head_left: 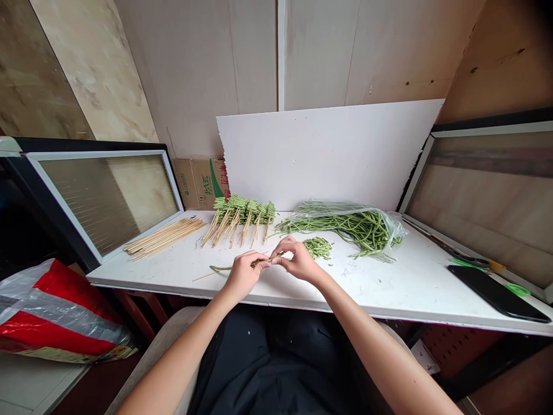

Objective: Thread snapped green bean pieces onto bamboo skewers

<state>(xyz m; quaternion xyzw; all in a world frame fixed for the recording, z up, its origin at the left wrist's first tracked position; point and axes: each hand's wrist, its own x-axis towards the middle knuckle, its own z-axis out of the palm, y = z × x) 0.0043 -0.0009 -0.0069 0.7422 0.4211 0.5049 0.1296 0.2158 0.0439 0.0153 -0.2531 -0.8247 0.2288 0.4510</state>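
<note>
A long green bean runs through both hands above the white table, its loose end reaching out to the left. My left hand is closed round it, thumb and fingers pinched together. Close beside it, my right hand also pinches the bean, with the fingertips of both hands nearly touching. A thin bamboo skewer lies on the table under the bean's left end and passes toward my left hand. Just beyond my right hand sits a small heap of short bean pieces.
Behind are bean-loaded skewers in a row, with bare skewers to their left. A clear plastic bag of long beans lies back right. At right are a black phone, scissors and green tape. Framed panels flank the table.
</note>
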